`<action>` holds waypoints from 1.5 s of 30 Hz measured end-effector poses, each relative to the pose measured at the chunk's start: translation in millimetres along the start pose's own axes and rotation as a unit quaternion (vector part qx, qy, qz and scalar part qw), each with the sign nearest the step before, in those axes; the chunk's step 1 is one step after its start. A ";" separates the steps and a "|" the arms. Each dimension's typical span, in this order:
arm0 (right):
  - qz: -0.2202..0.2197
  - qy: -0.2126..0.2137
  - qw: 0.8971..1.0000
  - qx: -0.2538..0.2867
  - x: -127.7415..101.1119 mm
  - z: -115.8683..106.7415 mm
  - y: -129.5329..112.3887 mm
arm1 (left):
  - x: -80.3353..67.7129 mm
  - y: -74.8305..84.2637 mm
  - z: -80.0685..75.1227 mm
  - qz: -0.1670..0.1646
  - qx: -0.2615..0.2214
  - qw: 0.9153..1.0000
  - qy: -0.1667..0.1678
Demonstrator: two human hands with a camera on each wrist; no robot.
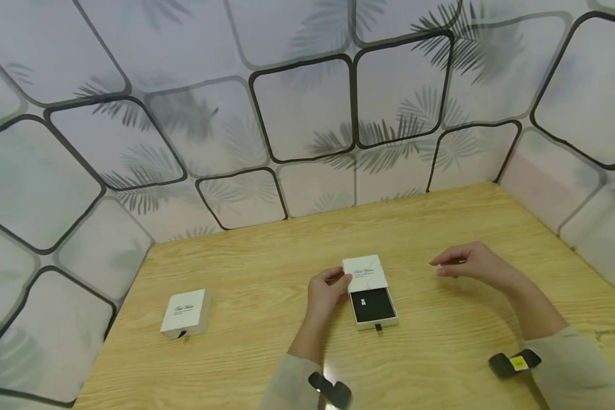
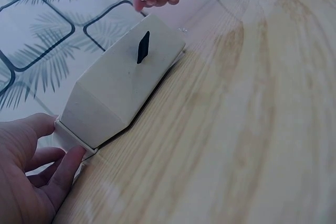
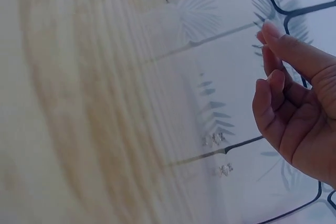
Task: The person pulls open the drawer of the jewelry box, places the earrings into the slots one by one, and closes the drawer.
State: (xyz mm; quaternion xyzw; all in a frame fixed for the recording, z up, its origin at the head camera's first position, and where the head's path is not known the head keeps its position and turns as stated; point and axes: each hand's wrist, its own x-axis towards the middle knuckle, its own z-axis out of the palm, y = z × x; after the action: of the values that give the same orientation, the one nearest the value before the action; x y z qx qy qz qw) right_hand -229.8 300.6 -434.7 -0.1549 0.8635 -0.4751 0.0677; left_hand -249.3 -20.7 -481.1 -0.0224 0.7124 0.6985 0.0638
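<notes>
A small white drawer box [image 1: 365, 272] lies at the middle of the wooden table [image 1: 441, 353]. Its tray [image 1: 373, 306] is slid out toward me, and the black lining carries a tiny pale piece. My left hand [image 1: 338, 280] grips the box's left side with thumb and fingers [image 2: 68, 163]. From the left wrist the box [image 2: 121, 87] shows its front with a black pull tab. My right hand [image 1: 443, 266] hovers above the table to the right of the box, apart from it. Its curled fingers [image 3: 273, 85] pinch a tiny pale item, too small to identify.
A second white box [image 1: 184, 312], closed, sits on the table's left part. Patterned wall panels [image 1: 307, 108] enclose the table at the back and both sides. Black wrist-worn cameras [image 1: 515, 363] sit on my sleeves.
</notes>
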 end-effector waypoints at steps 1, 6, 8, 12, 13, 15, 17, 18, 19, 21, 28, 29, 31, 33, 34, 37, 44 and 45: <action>-0.003 -0.002 1.000 -0.001 1.1 1.6 -1.0 | -0.2 0.1 -0.2 0.002 0.001 1.000 0.000; -0.003 -0.016 1.000 -0.017 4.4 7.5 -6.5 | -0.5 0.5 -0.6 0.005 0.010 1.000 0.002; -0.003 -0.018 1.000 -0.018 4.9 9.5 -7.9 | -0.2 0.4 -0.4 0.006 0.012 1.000 0.002; -0.008 -0.018 1.000 -0.017 6.0 15.0 -10.5 | 0.4 0.0 -0.1 0.004 0.012 1.000 0.001; -0.012 -0.019 1.000 -0.018 6.3 16.5 -11.5 | 0.5 0.0 0.0 0.003 0.013 1.000 0.002; -0.021 -0.019 0.999 -0.019 7.1 19.6 -13.8 | 0.7 -0.1 0.1 0.003 0.015 1.000 0.003; -0.032 -0.022 0.999 -0.021 7.6 22.5 -16.4 | 1.0 -0.1 0.2 0.003 0.015 1.000 0.004; -0.035 -0.022 0.999 -0.019 7.8 23.8 -17.6 | 1.1 -0.1 0.3 0.003 0.014 1.000 0.004; -0.041 -0.022 0.999 -0.017 8.0 25.1 -18.4 | 1.2 -0.2 0.4 0.004 0.015 1.000 0.004; -0.050 -0.022 0.998 -0.009 8.3 27.5 -19.4 | 1.5 -0.4 0.6 0.005 0.014 1.000 0.004; -0.081 -0.041 0.995 0.027 10.4 35.5 -16.6 | -0.3 1.2 1.0 -0.001 0.009 1.000 0.003; -0.082 -0.042 0.995 0.030 11.0 36.9 -16.4 | -0.5 1.1 0.9 -0.002 0.008 1.000 0.004; -0.083 -0.041 0.995 0.035 12.0 39.7 -16.3 | -0.5 0.1 0.5 -0.002 0.009 1.000 0.006; -0.080 -0.041 0.995 0.038 12.4 42.5 -17.2 | 0.0 -1.0 0.6 -0.001 0.006 1.000 0.006; -0.076 -0.038 0.996 0.039 12.3 43.8 -17.2 | 0.1 -1.5 0.9 -0.002 0.003 1.000 0.005; -0.065 -0.028 0.997 0.042 11.6 48.6 -17.4 | 0.2 -2.0 2.5 0.000 0.000 1.000 0.000; -0.058 -0.032 0.997 0.026 17.4 59.1 -19.7 | 0.6 -1.1 1.3 -0.001 0.008 1.000 0.007; -0.061 -0.035 0.997 0.024 18.9 60.2 -20.4 | 0.6 -0.8 0.7 -0.001 0.007 1.000 0.008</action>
State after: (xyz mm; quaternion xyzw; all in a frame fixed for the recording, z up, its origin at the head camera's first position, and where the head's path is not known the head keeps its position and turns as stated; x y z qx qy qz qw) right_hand -227.6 236.0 -449.4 -0.2217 0.8380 -0.4932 0.0724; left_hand -249.8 -20.0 -482.0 -0.0286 0.7178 0.6932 0.0591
